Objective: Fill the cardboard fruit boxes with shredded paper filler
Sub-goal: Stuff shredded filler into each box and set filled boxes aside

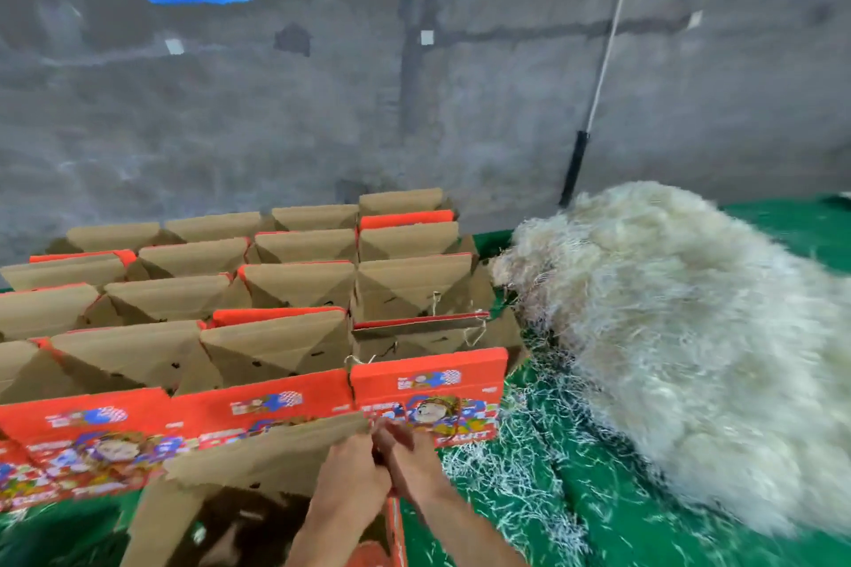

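A nearest open cardboard fruit box (258,465) stands at the bottom centre, brown flaps up, red outside. My left hand (354,470) and my right hand (405,451) meet at its right flap corner, fingers curled on the flap edge. Behind it stand several rows of open red-and-brown fruit boxes (276,290); the frame is blurred. A big heap of pale shredded paper filler (681,336) lies on the right, apart from both hands. A few strands hang on the right-hand boxes.
A green cloth-covered table (552,497) carries everything, with loose white shreds scattered between the boxes and the heap. A grey concrete wall (322,106) rises behind, with papers pinned on it. A pole (598,83) leans against it.
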Motion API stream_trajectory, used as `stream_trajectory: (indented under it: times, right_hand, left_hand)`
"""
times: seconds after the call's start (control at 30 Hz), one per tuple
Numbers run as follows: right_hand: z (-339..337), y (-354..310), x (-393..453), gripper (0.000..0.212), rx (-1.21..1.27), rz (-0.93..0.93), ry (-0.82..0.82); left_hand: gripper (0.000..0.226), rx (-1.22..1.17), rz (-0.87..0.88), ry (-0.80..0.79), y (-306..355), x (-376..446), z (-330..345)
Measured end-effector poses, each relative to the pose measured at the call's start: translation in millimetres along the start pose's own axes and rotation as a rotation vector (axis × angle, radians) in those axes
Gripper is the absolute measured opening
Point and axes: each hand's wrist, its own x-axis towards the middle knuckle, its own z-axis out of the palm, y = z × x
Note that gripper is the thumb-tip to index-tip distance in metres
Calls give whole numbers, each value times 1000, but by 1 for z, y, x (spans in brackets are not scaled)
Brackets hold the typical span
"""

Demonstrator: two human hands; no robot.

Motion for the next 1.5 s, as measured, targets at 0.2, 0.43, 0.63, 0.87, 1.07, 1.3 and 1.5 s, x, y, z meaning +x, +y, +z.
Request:
stream_trajectory:
  times: [0.2, 0.43, 0.63, 0.87, 1.07, 1.3, 1.5]
  right_hand:
    - [-107, 7, -35, 35, 103, 2, 197]
    - [-202, 23, -77, 16, 272, 31, 408]
    - [-231, 36, -81, 21, 368, 67, 478]
    - [-223, 47, -79, 22, 287, 3, 569]
    - [-229, 59, -79, 33, -85, -54, 625]
    - [-251, 69, -76, 43, -450, -58, 676]
    - [-262, 81, -76, 41, -698, -6, 735]
  left_hand:
    - [30, -67, 138, -159, 87, 3, 61]
    - [14, -49, 244, -174, 163, -5, 137]
    - [16, -113, 316, -213, 194, -13, 158]
    - [21, -148, 374, -258, 179, -25, 161]
    - [32, -128, 483, -317, 172, -24, 172]
    - [67, 160, 550, -237, 166, -53, 185]
    - [67, 167, 503, -165, 146, -72, 205]
